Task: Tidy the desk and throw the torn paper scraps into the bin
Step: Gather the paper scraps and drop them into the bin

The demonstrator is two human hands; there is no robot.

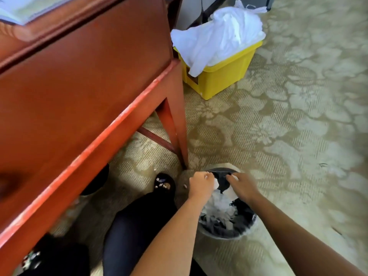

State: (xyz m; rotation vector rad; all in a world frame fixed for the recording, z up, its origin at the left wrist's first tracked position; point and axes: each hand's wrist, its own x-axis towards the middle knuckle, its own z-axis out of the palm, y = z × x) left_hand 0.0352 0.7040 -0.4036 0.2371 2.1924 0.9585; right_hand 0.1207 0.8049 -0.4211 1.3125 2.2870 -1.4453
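Note:
A round black bin (221, 235) with a dark liner stands on the carpet by the desk leg. White torn paper scraps (220, 207) lie piled inside it. Both my hands hover over the bin's far side. My left hand (201, 185) is curled into a fist, with a white scrap showing at its fingers. My right hand (243, 186) has its fingers bent down toward the bin, with a bit of white paper at their tips. Small stray scraps (185, 186) lie on the carpet left of the bin.
The red-brown wooden desk (83, 92) fills the left side, its leg (179, 136) standing just behind the bin. A yellow box (221, 76) holding a white plastic bag (219, 34) sits further back. My black-clad leg and decorated shoe (164, 183) are left of the bin. Patterned carpet (298, 116) spreads right.

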